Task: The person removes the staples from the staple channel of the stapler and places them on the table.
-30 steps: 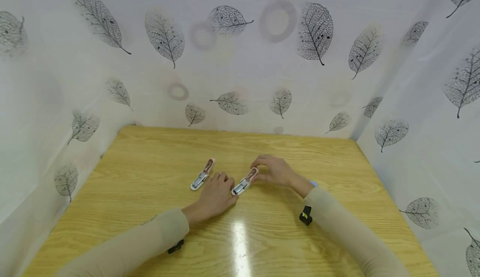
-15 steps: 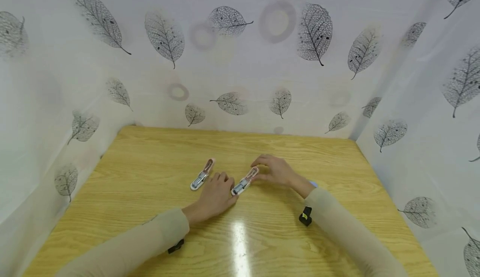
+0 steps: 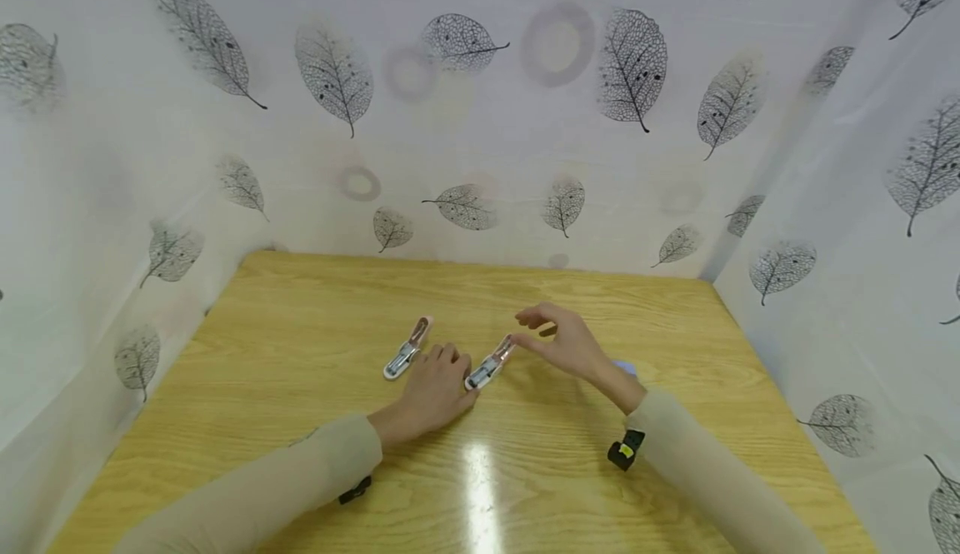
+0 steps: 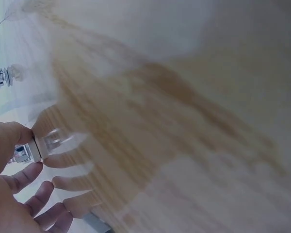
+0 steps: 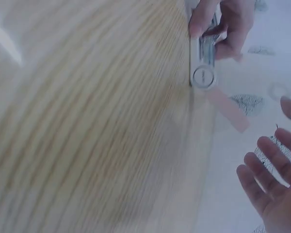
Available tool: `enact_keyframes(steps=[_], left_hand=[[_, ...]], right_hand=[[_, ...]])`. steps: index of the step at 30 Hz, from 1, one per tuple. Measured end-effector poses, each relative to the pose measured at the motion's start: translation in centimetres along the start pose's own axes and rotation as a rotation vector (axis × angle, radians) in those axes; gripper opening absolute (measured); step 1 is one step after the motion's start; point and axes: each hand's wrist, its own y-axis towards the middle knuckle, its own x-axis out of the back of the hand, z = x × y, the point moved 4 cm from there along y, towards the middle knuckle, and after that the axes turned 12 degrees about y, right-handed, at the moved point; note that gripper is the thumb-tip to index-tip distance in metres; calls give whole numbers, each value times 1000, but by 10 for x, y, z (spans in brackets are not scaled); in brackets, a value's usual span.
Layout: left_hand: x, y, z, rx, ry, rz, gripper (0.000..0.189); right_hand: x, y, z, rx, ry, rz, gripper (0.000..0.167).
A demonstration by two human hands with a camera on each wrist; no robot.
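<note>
Two small staplers lie on the wooden table in the head view, both with their pink covers swung back and silver magazines showing. My left hand [image 3: 431,391] holds the right-hand stapler [image 3: 487,366] by its white base, between thumb and fingers. Seen from the right wrist, its round hinge [image 5: 203,76] bears a logo and the pink cover [image 5: 230,111] slants away. Just beyond the cover end hovers my right hand [image 3: 566,346]; its fingers [image 5: 271,160] are spread, with nothing in them. The other stapler [image 3: 405,356] sits left of my left hand.
A blue object [image 3: 626,366] lies on the table [image 3: 337,287] behind my right wrist, mostly hidden. White curtain [image 3: 502,112] printed with dark leaves encloses the table at the back and sides. Light glares off the tabletop near the front middle.
My right hand has let go of the stapler's cover end, opened its fingers and drawn slightly right. The left hand still holds the stapler in place.
</note>
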Motion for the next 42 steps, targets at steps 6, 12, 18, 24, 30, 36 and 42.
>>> enact_keyframes(steps=[6, 12, 18, 24, 30, 36, 42], left_hand=[[1, 0, 0, 1, -5, 8, 35], [2, -1, 1, -2, -4, 5, 34], [3, -2, 1, -3, -3, 2, 34], [4, -3, 0, -7, -6, -6, 33], [3, -3, 0, -7, -6, -10, 33], [4, -3, 0, -23, -9, -22, 34], [4, -3, 0, -24, -19, -10, 34]], right_hand=[[-3, -6, 10, -132, 125, -59, 29], [-16, -11, 8, -305, 379, -27, 31], [-33, -13, 4, -406, 464, -9, 28], [-49, -13, 1, -411, 431, -15, 25], [-61, -14, -1, -383, 332, 17, 21], [-69, -14, 0, -440, 343, 33, 19], [-72, -12, 3, -478, 332, 38, 18]])
